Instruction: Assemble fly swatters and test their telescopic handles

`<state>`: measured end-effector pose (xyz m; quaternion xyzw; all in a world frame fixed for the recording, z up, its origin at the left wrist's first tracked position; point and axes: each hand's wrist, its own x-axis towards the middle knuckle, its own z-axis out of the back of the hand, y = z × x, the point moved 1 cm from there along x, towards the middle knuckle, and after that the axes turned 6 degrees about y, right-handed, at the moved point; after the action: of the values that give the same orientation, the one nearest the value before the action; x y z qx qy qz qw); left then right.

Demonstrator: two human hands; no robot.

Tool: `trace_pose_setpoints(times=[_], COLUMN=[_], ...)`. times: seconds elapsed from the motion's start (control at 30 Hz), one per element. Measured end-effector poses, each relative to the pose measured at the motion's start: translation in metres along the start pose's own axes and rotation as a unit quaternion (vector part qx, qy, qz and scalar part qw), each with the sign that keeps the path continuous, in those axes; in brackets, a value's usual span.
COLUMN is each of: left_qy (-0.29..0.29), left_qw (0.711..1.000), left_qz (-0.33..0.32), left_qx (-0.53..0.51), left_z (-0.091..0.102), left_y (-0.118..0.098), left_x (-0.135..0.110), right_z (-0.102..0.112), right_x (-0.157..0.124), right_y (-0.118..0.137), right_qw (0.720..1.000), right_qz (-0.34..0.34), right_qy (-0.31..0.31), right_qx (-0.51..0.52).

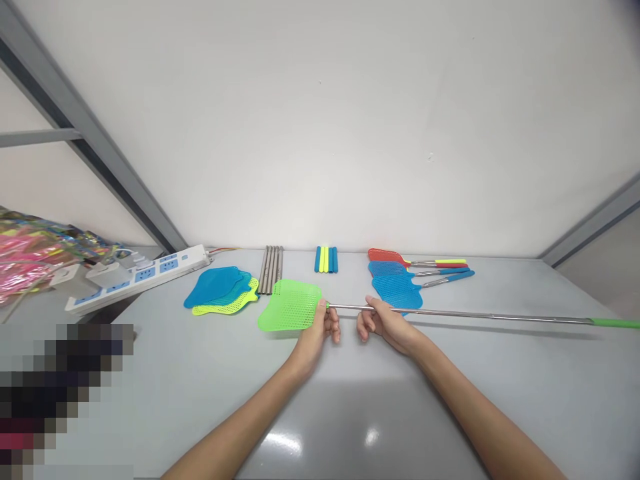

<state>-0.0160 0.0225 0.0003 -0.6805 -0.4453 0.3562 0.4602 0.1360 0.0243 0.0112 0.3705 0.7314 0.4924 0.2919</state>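
Observation:
My left hand [318, 327] pinches a green fly swatter [293, 305] at the neck of its perforated head, thumb on top. My right hand [383, 323] is closed on the swatter's thin metal rod, a short way along from the head. Drawn out long, the telescopic rod runs to the right, where its green grip [615, 323] reaches the frame's edge. Just behind my right hand lie blue fly swatters [397, 292] and a red one [386, 255], their rods short. Left of the green head is a stack of blue and yellow swatter heads [215, 287].
Several metal rods [271, 270] lie side by side near the wall, with blue and yellow grip sleeves [326, 260] to their right. A white power strip [145, 275] with plugged-in adapters crosses the left side. Plastic-wrapped colourful goods [40, 250] sit at far left.

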Motion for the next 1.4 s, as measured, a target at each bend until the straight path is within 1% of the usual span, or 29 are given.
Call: trace_pose_setpoints(times=[0.17, 0.3, 0.4, 0.63, 0.97, 1.13, 1.2, 1.3, 1.4], left_qy=[0.028, 0.063, 0.080, 0.030, 0.001, -0.047, -0.065, -0.096, -0.121], left_qw=[1.000, 0.998, 0.997, 0.999, 1.000, 0.998, 0.997, 0.995, 0.992], left_qz=[-0.012, 0.007, 0.014, 0.015, -0.001, -0.023, -0.019, -0.007, -0.018], left_qx=[-0.007, -0.007, -0.008, -0.011, 0.012, 0.036, 0.038, 0.025, 0.002], left_z=[-0.005, -0.013, -0.017, -0.016, -0.013, -0.011, -0.012, -0.013, -0.009], left_y=[-0.003, -0.004, -0.003, -0.004, -0.004, -0.004, -0.004, -0.003, -0.004], left_x=[-0.004, -0.008, -0.009, -0.004, -0.002, -0.004, -0.005, -0.006, -0.004], right_z=[-0.004, -0.010, -0.014, -0.014, -0.012, -0.012, -0.011, -0.011, -0.008], right_x=[0.000, 0.002, 0.004, 0.006, 0.008, 0.009, 0.009, 0.009, 0.009], right_y=[-0.001, -0.008, -0.013, -0.014, -0.015, -0.015, -0.015, -0.015, -0.013], right_qw=[1.000, 0.999, 0.998, 0.999, 0.999, 0.999, 0.998, 0.990, 0.979], right_qz=[0.003, -0.004, 0.002, -0.012, -0.027, -0.045, -0.038, -0.010, 0.012], right_qy=[0.014, 0.038, 0.039, 0.018, -0.003, -0.016, -0.045, -0.116, -0.165], right_qx=[0.018, 0.038, 0.046, 0.025, 0.025, 0.021, 0.038, 0.080, 0.118])
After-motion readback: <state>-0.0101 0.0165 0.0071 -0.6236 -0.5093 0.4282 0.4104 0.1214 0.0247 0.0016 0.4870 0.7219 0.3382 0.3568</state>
